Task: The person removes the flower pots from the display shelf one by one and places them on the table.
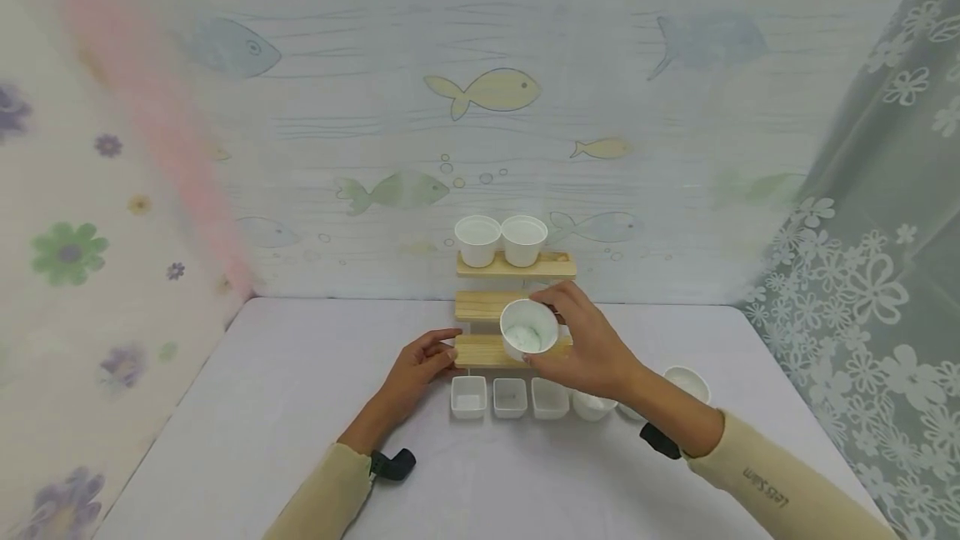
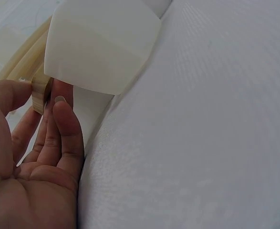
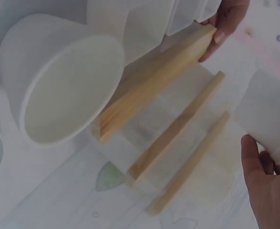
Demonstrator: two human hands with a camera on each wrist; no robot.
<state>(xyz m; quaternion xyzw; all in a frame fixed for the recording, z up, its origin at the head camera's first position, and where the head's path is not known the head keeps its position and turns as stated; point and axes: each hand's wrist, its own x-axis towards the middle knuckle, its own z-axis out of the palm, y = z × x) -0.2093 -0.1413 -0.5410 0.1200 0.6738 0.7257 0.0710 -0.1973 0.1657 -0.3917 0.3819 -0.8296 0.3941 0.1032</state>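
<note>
A small three-step wooden stand (image 1: pixel 483 305) is at the middle of the table. My left hand (image 1: pixel 423 365) pinches the left end of its lowest step, thumb above and fingers below, as the left wrist view shows at the wood end (image 2: pixel 40 90). In my right hand (image 1: pixel 596 344) is a round white cup (image 1: pixel 529 328), gripped between thumb and fingers and held in front of the lower steps, its mouth tilted toward me. Two round white cups (image 1: pixel 477 241) stand side by side on the top step. The held cup (image 3: pixel 268 114) is partly cut off in the right wrist view.
In front of the stand is a row of square white containers (image 1: pixel 468 397), then round white cups (image 1: pixel 595 405) to the right, some hidden by my right forearm. Another round cup (image 1: pixel 687 384) lies beyond that forearm. A fish-patterned backdrop (image 1: pixel 337 132) rises behind the white table (image 1: pixel 315 357).
</note>
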